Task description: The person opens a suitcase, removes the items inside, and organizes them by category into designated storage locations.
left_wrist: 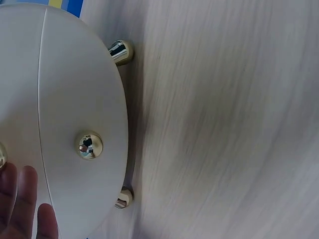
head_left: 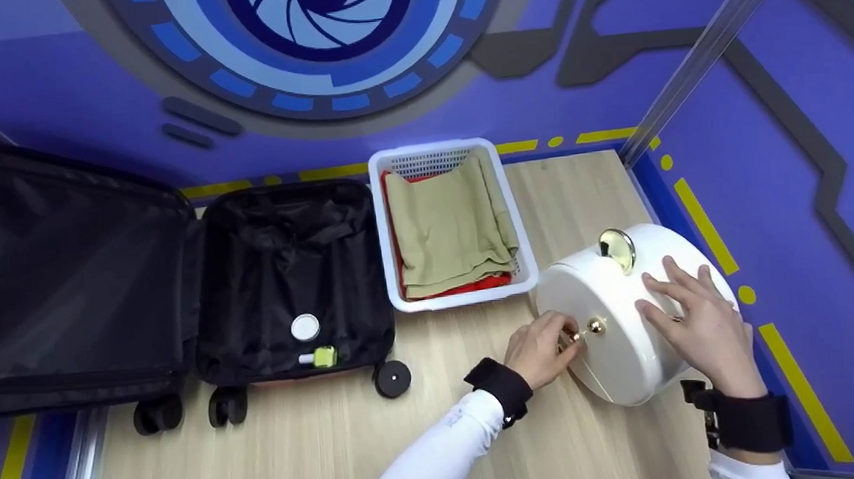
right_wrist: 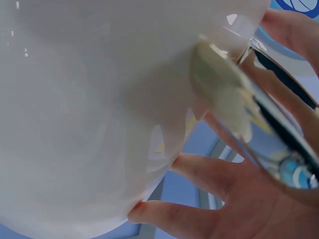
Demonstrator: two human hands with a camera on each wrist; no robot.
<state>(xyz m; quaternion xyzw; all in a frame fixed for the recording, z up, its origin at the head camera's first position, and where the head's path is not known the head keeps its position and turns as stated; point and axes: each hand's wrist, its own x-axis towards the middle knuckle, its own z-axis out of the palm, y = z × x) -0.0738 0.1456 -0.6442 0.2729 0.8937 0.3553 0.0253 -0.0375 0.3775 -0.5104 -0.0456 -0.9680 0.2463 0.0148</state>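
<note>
A glossy white rounded box (head_left: 657, 298) with gold fittings stands at the right of the table. Its front carries two gold knobs, one on each side of a thin seam. My left hand (head_left: 543, 348) pinches one gold knob (left_wrist: 2, 155) between curled fingers and thumb, partly out of frame in the left wrist view. The other knob (left_wrist: 89, 145) is untouched. My right hand (head_left: 703, 325) rests on the curved side of the box with fingers spread. Near it a shiny gold disc-shaped fitting (head_left: 617, 251) sticks up from the box.
An open black suitcase (head_left: 264, 281) lies at the left, with a round white item (head_left: 304, 327) and a small yellow-green bottle (head_left: 325, 356) in it. Between suitcase and box, a white basket (head_left: 520, 225) holds folded beige cloth (head_left: 448, 223) over red cloth. Blue walls stand behind and right.
</note>
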